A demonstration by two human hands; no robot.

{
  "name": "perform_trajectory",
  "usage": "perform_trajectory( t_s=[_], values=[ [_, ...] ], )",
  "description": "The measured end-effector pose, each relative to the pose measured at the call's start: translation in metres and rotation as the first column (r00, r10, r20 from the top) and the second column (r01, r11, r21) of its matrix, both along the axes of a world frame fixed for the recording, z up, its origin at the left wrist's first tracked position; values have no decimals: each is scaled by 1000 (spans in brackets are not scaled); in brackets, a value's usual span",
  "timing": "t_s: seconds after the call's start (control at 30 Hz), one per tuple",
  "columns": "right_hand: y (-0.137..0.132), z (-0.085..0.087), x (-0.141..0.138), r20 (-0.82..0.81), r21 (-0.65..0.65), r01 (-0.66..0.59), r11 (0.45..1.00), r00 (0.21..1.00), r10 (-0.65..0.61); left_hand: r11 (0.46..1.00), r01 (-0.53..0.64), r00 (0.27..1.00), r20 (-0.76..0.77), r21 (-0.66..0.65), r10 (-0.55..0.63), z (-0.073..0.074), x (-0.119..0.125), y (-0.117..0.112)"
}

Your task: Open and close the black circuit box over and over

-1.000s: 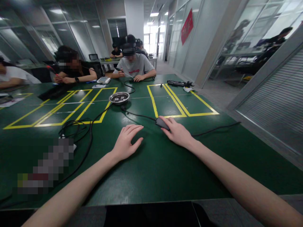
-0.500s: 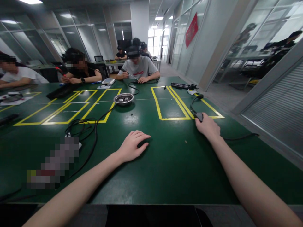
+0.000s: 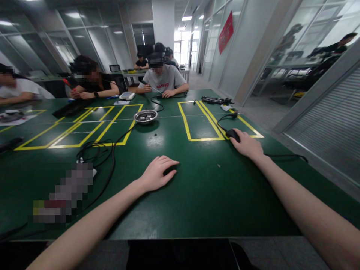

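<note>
My right hand (image 3: 249, 144) is at the right side of the green table (image 3: 197, 195), with its fingers on a black corded object shaped like a computer mouse (image 3: 233, 135). Part of the mouse is hidden under the fingers. From it a thin black cord (image 3: 221, 122) curves up to a dark plug-like end (image 3: 234, 115). My left hand (image 3: 159, 173) rests on the tabletop near the middle, holding nothing, its thumb apart from the outstretched fingers.
Yellow tape rectangles (image 3: 204, 139) mark the table. A metal bowl (image 3: 145, 117) holds small metal parts. Black cables (image 3: 113, 165) coil by a blurred-out object (image 3: 64, 195) on the left. A folded black tripod-like item (image 3: 216, 100) lies at the far right. A co-worker (image 3: 165, 77) sits opposite.
My right hand has turned, its wrist swinging outward to the right, and the mouse now lies flatter on the table. My left hand has stayed in place. The view has shifted slightly.
</note>
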State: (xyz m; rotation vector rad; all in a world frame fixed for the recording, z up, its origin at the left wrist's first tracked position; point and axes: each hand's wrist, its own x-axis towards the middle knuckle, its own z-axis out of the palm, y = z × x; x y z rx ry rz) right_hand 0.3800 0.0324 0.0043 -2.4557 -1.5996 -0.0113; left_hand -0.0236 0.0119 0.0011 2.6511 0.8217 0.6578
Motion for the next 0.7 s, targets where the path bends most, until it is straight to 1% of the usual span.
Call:
perform_trajectory(
  t_s=[0.1, 0.17, 0.23, 0.37, 0.43, 0.5, 0.63, 0.7],
  values=[
    [4, 2, 7, 3, 18, 69, 997, 998, -69, 1000, 3, 1000, -9, -17, -4, -1, -1, 0],
    [6, 2, 11, -16, 25, 84, 996, 996, -84, 1000, 8, 1000, -14, -26, -8, -1, -1, 0],
    [8, 0, 13, -23, 38, 56, 998, 998, -55, 1000, 11, 1000, -10, -25, -11, -1, -1, -1],
    [9, -7, 21, -38, 90, -75, 993, 996, 79, 999, 29, 1000, 10, -24, -29, 0, -2, -2],
    [9, -10, 24, -55, 133, -112, 985, 991, 120, 999, 33, 999, 14, -29, -33, 1, -2, -2],
    [11, -12, 26, -60, 160, -77, 984, 994, 87, 999, 32, 999, 12, -30, -32, 2, -2, -2],
    [13, -14, 26, -38, 151, 79, 985, 997, -74, 999, 24, 1000, 4, -31, -24, 3, -1, -3],
    [14, -15, 27, -35, 139, 133, 981, 991, -129, 999, 19, 1000, 6, -31, -19, 3, -1, -3]
  ],
)
